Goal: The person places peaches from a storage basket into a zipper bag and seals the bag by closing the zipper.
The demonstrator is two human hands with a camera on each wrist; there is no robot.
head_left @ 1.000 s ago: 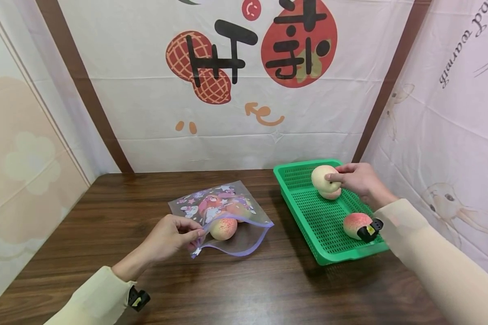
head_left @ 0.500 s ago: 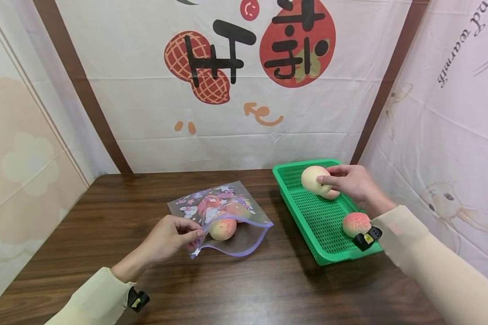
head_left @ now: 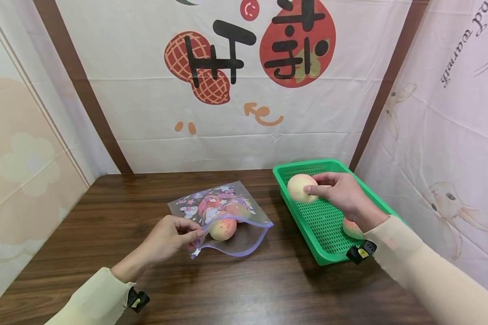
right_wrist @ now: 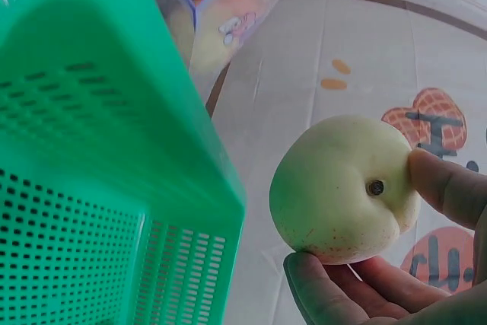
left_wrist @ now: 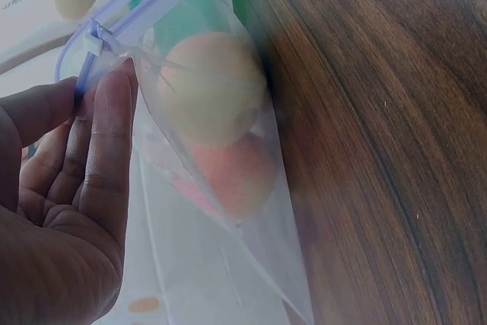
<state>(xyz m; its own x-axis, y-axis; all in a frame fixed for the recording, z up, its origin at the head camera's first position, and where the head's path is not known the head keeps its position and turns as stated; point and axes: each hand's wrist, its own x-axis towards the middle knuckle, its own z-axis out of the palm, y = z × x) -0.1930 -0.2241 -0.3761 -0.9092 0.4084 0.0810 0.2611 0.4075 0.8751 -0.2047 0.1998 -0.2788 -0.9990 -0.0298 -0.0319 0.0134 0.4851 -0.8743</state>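
My left hand (head_left: 172,238) pinches the purple zip edge of a clear zip bag (head_left: 244,243) at its near left corner, beside the white slider. The bag lies on the table with its mouth apart, facing me. Two peaches show in it: one peach (head_left: 222,229) at the mouth, another deeper behind the printed film. In the right wrist view, a pale peach (right_wrist: 342,188) sits between the thumb and fingers of my right hand (head_left: 343,192), its stem pit showing. That hand is over the left side of the green basket (head_left: 319,257). Another peach (head_left: 351,229) in the basket is partly hidden by my wrist.
The brown wooden table (head_left: 244,293) reaches back to a printed cloth wall (head_left: 244,149). A second cloth (head_left: 431,180) hangs close along the basket's right side. Between bag and basket runs a strip of bare tabletop.
My right hand has carried the pale peach leftward and slightly nearer me, away from the basket's back right. My left hand and the bag have stayed in place.
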